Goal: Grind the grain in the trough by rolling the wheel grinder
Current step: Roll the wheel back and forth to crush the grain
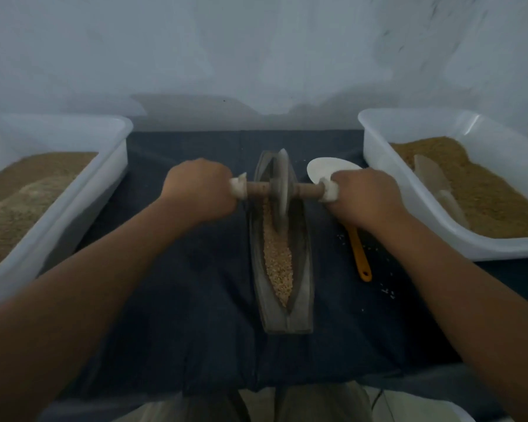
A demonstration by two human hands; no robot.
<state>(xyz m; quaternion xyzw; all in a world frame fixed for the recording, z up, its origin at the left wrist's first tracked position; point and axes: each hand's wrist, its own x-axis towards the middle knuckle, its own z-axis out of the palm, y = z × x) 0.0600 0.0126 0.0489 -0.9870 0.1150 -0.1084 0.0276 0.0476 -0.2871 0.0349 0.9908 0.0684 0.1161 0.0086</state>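
Hands L [200, 190], R [365, 197] round wooden axle [258, 187], grey disc [282, 193]

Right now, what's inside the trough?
Inside the trough a strip of pale grain lies along the channel, with the wheel grinder standing in it toward the far end. Whatever lies under the wheel and just beyond it is hidden.

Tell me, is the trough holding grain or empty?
Holding grain. A tan strip of grain lies along the trough on the near side of the wheel grinder; beyond the wheel, cannot tell.
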